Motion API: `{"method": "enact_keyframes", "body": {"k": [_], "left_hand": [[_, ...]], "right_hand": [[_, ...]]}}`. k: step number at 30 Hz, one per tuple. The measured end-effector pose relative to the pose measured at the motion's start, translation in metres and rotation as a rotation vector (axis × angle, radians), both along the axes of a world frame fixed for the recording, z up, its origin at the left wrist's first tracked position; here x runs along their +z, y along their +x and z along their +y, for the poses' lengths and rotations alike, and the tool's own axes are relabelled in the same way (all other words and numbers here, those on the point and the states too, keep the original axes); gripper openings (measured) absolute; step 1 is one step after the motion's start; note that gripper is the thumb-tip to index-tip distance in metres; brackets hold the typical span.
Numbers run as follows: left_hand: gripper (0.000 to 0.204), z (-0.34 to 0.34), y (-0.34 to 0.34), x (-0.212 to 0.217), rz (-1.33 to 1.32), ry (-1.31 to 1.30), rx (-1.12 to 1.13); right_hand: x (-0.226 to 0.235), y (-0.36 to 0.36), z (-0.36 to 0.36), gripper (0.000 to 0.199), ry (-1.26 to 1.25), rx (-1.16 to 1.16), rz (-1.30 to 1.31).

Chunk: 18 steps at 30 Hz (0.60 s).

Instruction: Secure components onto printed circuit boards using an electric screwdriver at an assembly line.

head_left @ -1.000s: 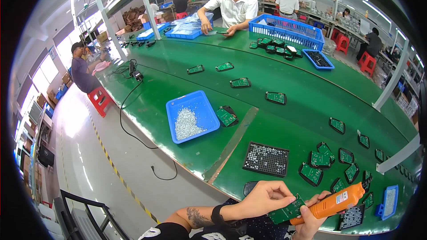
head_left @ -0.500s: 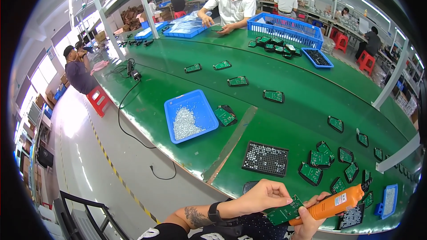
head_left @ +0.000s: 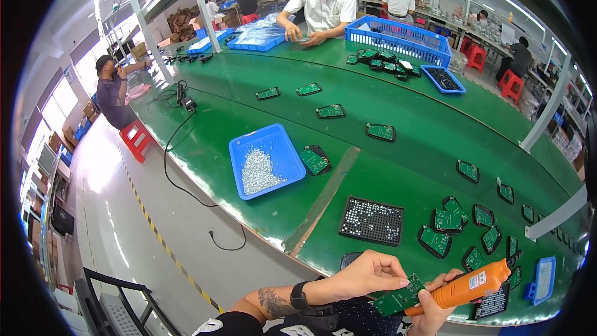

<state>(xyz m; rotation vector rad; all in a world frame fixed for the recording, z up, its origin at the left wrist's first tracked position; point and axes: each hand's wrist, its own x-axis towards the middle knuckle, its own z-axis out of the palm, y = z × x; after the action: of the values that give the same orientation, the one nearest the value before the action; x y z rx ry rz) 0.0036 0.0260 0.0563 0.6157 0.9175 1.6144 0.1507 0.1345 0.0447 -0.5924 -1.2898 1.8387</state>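
Note:
A green circuit board (head_left: 398, 302) is tilted in front of me, close to my body. The fingertips of my left hand (head_left: 376, 272) are pinched at its upper edge; whatever small thing they hold is hidden. My right hand (head_left: 432, 311) is wrapped round an orange electric screwdriver (head_left: 469, 286), and its thumb presses on the board's right edge. The screwdriver's tip is hidden around the board. Beyond my hands lies a black hole tray (head_left: 371, 221) with small silvery parts in many holes. Right of it, several green boards in black housings (head_left: 435, 242) lie loosely grouped.
A blue tray (head_left: 237, 168) of small silvery parts stands left, beside another board (head_left: 315, 160). More boards are spaced along the green belt (head_left: 423, 112). A co-worker (head_left: 320, 6) handles a part across the table, near a blue basket (head_left: 401, 40). A black cable (head_left: 168, 162) hangs off the edge.
The boards on the belt have shifted slightly left. The co-worker's hands have come together, and a person at far left has stretched out an arm. My own hands have hardly moved.

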Motion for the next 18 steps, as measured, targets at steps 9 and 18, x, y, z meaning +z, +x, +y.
{"method": "enact_keyframes", "body": {"k": [9,18], "left_hand": [[0.007,-0.0009,-0.0001,0.0007,-0.004,-0.003,-0.001],[0.007,-0.0005,-0.0003,-0.0005,0.002,0.002,0.005]], "right_hand": [[0.0,-0.0002,-0.0009,0.06,0.002,0.001,0.002],[0.0074,-0.0042,-0.0041,0.06,-0.015,-0.035,0.053]]}}
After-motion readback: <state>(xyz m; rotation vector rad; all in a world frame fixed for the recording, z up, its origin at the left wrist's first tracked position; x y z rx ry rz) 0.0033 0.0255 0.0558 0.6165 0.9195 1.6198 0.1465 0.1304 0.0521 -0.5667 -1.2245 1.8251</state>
